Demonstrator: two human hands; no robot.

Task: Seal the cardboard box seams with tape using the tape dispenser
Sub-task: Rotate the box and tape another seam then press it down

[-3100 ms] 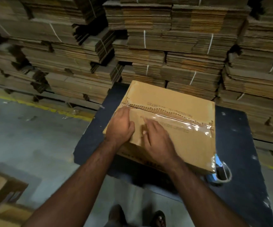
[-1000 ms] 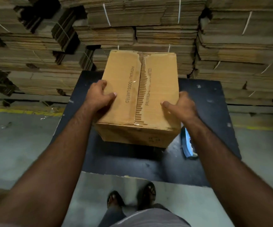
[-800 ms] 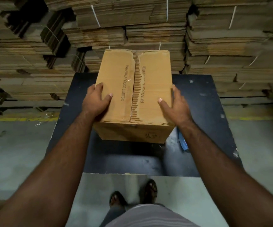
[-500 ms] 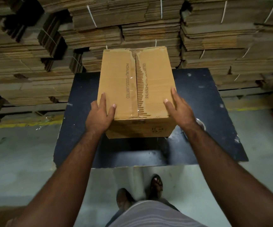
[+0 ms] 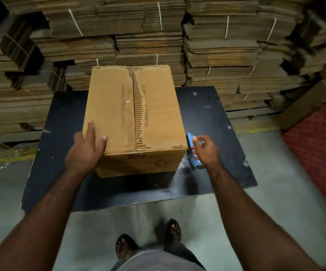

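A brown cardboard box (image 5: 115,106) stands on a low black table (image 5: 64,118), its long side pointing away from me. Its two top flaps meet in a ragged centre seam (image 5: 134,106), with a little clear tape glinting at the near end. My left hand (image 5: 83,151) grips the box's near-left corner, thumb on top and fingers down the side. A blue tape dispenser (image 5: 190,145) lies on the table against the box's near-right corner. My right hand (image 5: 207,151) curls its fingers around the dispenser, which partly hides it.
Strapped stacks of flattened cardboard (image 5: 138,42) form a wall right behind the table. A red patterned mat or crate (image 5: 314,145) lies on the floor at the right. My sandalled feet (image 5: 127,245) stand on grey concrete at the table's near edge.
The box was turned so its seam runs away from me. My right hand has since left the box's right side and dropped onto the tape dispenser. My left hand stays at the near-left corner.
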